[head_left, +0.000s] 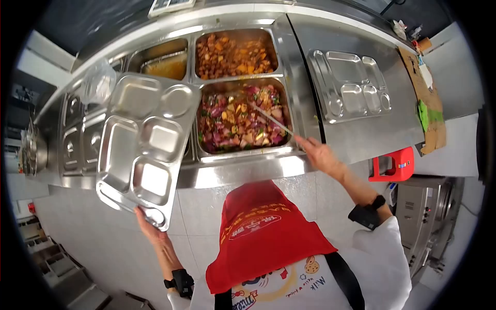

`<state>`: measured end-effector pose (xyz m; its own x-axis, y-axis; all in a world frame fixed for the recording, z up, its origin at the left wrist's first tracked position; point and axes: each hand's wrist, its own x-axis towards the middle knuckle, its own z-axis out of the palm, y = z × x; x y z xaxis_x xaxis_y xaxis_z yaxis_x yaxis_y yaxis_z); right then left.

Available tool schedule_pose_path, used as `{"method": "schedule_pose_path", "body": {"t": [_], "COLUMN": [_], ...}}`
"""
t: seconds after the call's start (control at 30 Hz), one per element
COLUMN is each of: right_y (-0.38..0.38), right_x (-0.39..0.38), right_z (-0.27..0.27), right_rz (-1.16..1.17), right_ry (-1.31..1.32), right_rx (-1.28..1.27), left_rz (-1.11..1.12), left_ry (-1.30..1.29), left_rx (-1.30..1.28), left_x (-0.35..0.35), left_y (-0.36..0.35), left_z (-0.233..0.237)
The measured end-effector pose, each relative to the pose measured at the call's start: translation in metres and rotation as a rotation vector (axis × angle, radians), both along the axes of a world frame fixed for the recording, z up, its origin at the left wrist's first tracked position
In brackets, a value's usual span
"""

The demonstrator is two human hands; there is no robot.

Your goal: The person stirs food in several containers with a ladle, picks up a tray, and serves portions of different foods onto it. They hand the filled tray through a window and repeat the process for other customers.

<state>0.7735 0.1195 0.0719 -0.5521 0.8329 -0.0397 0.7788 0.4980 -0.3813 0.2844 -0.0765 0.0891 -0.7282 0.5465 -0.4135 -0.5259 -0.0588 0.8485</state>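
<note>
My left hand (149,227) is closed on the lower end of a steel compartment tray (150,116), which is tilted over the left part of the counter. The tray's compartments hold no food. In my right hand (319,155) is the thin metal handle of a serving spoon (273,120). Its far end reaches into a pan of meat and red onion (243,121), where the food hides the bowl of the spoon. Behind that pan sits another steel pan of orange-brown diced food (235,54).
A second compartment tray (351,85) lies on the counter at right, beside a piece of cardboard (431,103). A nearly emptied pan (163,59) is at the back left, near lidded pans (72,142). A red stool (392,165) stands at lower right.
</note>
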Motion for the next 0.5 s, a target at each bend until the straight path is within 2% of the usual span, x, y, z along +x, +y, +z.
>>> {"method": "schedule_pose_path", "body": {"t": [0.23, 0.3, 0.33, 0.4, 0.5], "right_y": [0.016, -0.001, -0.006, -0.013, -0.010], "right_x": [-0.058, -0.055, -0.047, -0.031, -0.013], "right_z": [-0.010, 0.007, 0.021, 0.046, 0.055], "right_rz": [0.063, 0.099, 0.131, 0.161, -0.030], "right_ry": [0.147, 0.104, 0.082, 0.075, 0.055], "right_rx": [-0.028, -0.107, -0.144, -0.159, -0.232], "left_rz": [0.128, 0.108, 0.173, 0.039, -0.032], "left_ry": [-0.085, -0.135, -0.123, -0.229, -0.246], "left_rx": [-0.118, -0.190, -0.242, -0.145, -0.131], "left_x": [-0.005, 0.008, 0.013, 0.017, 0.025], "left_y": [-0.148, -0.175, -0.187, -0.202, -0.211], "left_z": [-0.024, -0.024, -0.030, -0.039, -0.052]}}
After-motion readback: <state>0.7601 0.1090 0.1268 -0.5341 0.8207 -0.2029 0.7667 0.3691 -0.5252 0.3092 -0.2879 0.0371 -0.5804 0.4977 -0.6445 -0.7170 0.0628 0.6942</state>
